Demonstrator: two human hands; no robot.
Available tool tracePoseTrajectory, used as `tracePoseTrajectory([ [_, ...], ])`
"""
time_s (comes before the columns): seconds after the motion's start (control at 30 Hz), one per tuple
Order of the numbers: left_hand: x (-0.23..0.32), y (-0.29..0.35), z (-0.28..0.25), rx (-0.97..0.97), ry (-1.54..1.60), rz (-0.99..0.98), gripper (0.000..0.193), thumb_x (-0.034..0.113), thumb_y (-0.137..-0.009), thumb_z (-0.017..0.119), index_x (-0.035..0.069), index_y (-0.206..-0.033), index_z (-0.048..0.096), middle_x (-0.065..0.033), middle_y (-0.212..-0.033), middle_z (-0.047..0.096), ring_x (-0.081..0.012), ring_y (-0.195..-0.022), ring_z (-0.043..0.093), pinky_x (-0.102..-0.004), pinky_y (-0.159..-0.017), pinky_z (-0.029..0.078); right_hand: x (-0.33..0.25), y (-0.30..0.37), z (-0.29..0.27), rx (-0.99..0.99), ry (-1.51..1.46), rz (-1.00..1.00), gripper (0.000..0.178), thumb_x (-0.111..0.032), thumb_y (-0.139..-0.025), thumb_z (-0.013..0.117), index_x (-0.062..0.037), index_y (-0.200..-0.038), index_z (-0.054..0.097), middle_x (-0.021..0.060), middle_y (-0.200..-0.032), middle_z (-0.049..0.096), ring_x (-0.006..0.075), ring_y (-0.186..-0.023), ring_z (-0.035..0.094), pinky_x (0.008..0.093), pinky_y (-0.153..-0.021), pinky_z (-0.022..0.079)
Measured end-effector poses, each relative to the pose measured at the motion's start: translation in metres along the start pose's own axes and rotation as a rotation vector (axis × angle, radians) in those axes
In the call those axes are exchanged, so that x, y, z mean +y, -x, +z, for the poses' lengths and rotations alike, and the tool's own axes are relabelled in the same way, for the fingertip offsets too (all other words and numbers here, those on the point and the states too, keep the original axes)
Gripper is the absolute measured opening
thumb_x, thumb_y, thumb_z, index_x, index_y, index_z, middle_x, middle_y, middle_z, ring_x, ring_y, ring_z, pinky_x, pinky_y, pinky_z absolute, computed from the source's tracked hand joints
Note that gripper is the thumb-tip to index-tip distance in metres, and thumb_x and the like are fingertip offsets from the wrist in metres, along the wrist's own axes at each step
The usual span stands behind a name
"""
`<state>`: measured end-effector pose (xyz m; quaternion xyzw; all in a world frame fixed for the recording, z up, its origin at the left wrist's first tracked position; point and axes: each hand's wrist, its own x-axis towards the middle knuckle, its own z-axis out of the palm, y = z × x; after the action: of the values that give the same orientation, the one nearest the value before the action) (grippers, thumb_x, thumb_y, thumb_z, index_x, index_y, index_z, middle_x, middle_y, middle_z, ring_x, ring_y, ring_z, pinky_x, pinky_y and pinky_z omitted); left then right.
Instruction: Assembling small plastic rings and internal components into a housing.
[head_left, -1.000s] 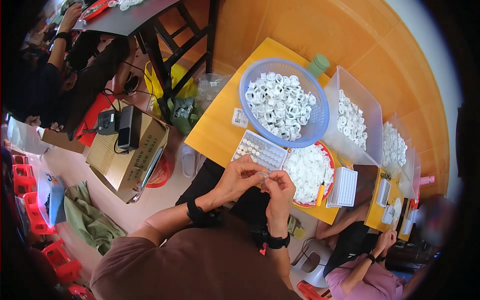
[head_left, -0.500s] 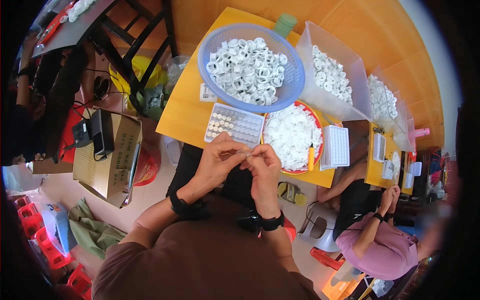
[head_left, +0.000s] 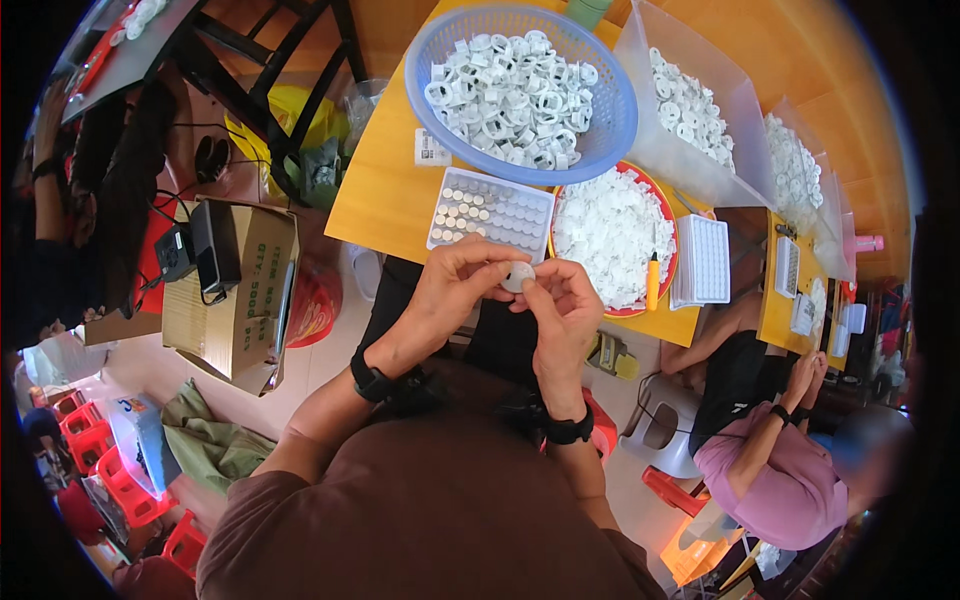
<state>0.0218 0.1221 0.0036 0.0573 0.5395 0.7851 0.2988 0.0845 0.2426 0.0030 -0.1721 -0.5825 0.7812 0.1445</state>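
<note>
Between my two hands is a small white round plastic piece [head_left: 517, 277], its flat face turned up. My left hand [head_left: 462, 285] pinches its left side with thumb and finger. The fingers of my right hand [head_left: 562, 305] are closed on its right side. Just beyond them lies a white tray [head_left: 520, 215] with round pockets, its left part filled with several small pale metal-looking discs [head_left: 462, 212]. A red-rimmed round dish [head_left: 672, 235] of small clear-white plastic bits stands right of the tray. In that dish lies a tool with an orange handle [head_left: 653, 282].
Behind the tray stands a blue basket [head_left: 625, 110] of white ring-shaped parts. Clear bins [head_left: 745, 165] of white parts line the right, near stacked white trays [head_left: 702, 262]. A cardboard box [head_left: 225, 330] sits on the left floor. A co-worker in a pink shirt [head_left: 765, 480] sits at right.
The view has shifted, so the table sits higher and farther right. The white round piece has been turned, and its flat face now shows between my fingers.
</note>
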Motion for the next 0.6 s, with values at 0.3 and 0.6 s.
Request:
tracePoseTrajectory([
  [0.3,-0.012,-0.004,0.001,0.057,-0.183,0.14,0.014,-0.001,-0.079,0.061,-0.001,-0.092,0.066,-0.0024,-0.083,0.049,-0.0104,-0.072,0.058,-0.0218,-0.066,0.05,0.004,-0.003,0.0,-0.013,0.071,0.034,0.01,0.004,-0.08,0.058,0.0026,-0.089,0.054,0.0051,-0.076,0.058,0.0077,-0.066,0.056,0.0196,-0.058,0.048],
  [0.6,-0.013,-0.012,0.009,0.087,-0.21,0.151,0.013,0.002,-0.082,0.059,-0.003,-0.092,0.065,-0.0045,-0.083,0.049,-0.0123,-0.076,0.058,-0.023,-0.062,0.052,0.011,-0.01,-0.003,0.059,0.059,0.01,0.009,0.004,-0.08,0.059,0.0017,-0.087,0.055,0.0036,-0.077,0.058,0.0058,-0.069,0.056,0.0193,-0.061,0.049],
])
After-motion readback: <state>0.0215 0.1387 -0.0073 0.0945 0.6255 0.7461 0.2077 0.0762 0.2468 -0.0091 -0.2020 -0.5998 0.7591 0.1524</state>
